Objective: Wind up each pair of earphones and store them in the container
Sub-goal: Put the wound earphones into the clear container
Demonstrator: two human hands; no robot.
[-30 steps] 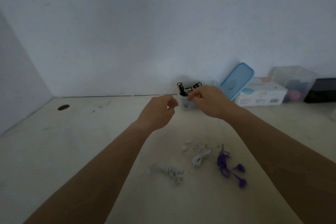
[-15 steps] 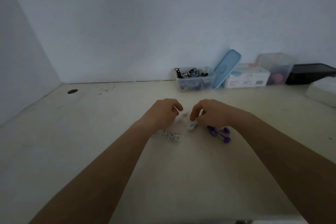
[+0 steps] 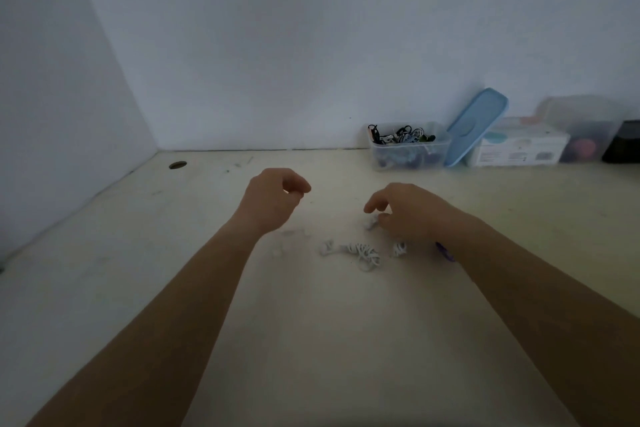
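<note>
A pale cream tabletop (image 3: 311, 340) meets a white wall. Along that wall on the right stand a blurred clear plastic storage box (image 3: 581, 128), a white printed cardboard box (image 3: 519, 149) and a light blue plastic lid (image 3: 476, 125) leaning tilted between that box and a clear plastic container (image 3: 408, 158). The container is open and holds a heap of wound black, white and blue earphones.

Nearer the camera, the left hand (image 3: 273, 198) hangs above the tabletop, fingers loosely curled with nothing in them. The right hand (image 3: 412, 215) is low over the tabletop, thumb and fingers pinching one end of a second pair of white earphones (image 3: 370, 222). The tangled white earphones (image 3: 360, 251) lie loose on the tabletop between the two forearms. Purple earphones (image 3: 445, 251) peek out beside the right wrist, mostly hidden. A small round hole (image 3: 177, 165) sits in the far left of the tabletop.
</note>
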